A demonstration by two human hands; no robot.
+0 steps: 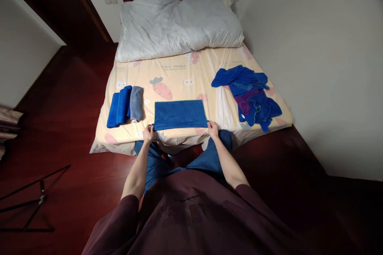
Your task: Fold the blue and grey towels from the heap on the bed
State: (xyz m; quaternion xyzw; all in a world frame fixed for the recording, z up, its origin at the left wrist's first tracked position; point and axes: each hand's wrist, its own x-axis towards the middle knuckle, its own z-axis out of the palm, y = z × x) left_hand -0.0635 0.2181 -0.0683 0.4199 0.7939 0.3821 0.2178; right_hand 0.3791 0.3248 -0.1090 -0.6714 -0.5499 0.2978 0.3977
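A blue towel [180, 113] with green edging lies spread in a rectangle near the front edge of the bed. My left hand [149, 133] pinches its near left corner, while my right hand [213, 129] pinches the near right corner. Between the two hands the near edge is pulled straight. Left of the towel lie rolled or folded blue towels [119, 106] and a grey rolled towel [136, 103]. To the right is a loose heap of crumpled blue cloths [251, 91], with a purple cloth [243, 102] among them.
The bed [176, 73] has a cream sheet printed with carrots and rabbits. A thick folded pale quilt [182, 24] covers its head end. Black stand legs [41, 199] rest on the dark red floor at lower left. A white wall [314, 67] stands at right.
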